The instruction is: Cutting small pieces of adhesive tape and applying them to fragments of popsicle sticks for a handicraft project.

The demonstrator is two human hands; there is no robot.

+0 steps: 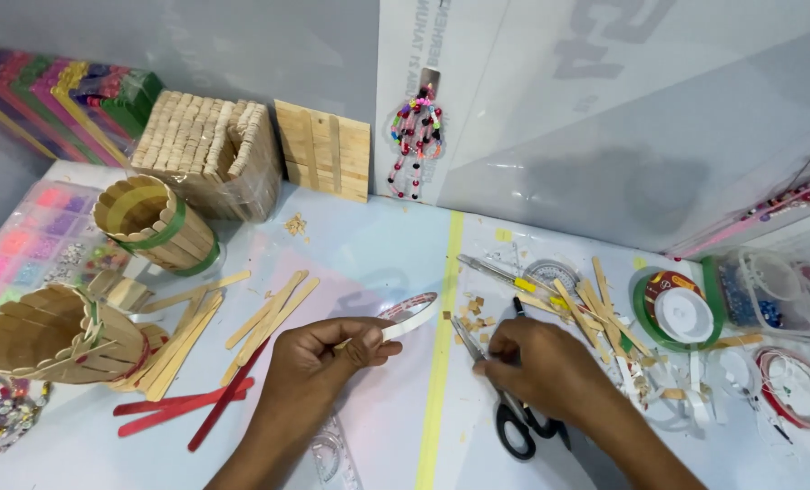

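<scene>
The left hand [319,356] is pinching a small roll of white tape [411,314] between thumb and fingers, holding it just above the table [369,245], a little to the left of the yellow stripe [441,345] that is running down the tabletop. The free end of the tape is curling up and away from the hand toward that stripe. A thin wooden stick [343,344] is also showing at the fingertips — whether it is gripped along with the tape, I cannot tell.

The right hand [541,367] is resting on the table just right of the yellow stripe, fingers curled down over a pair of scissors [514,417]. The black handles are sticking out below the hand and the blades are pointing up toward the stripe; the hand is lying on them, but whether the fingers are closing around them is hidden.

Right of the stripe, loose wooden sticks [595,308] and small cut pieces are lying scattered, with a green tape roll [673,308] beyond them. Left of the stripe, plain craft sticks [269,313] and a few red sticks [187,408] are lying flat — and farther left two round stick-built holders [156,222] are sitting tipped on their sides.
</scene>
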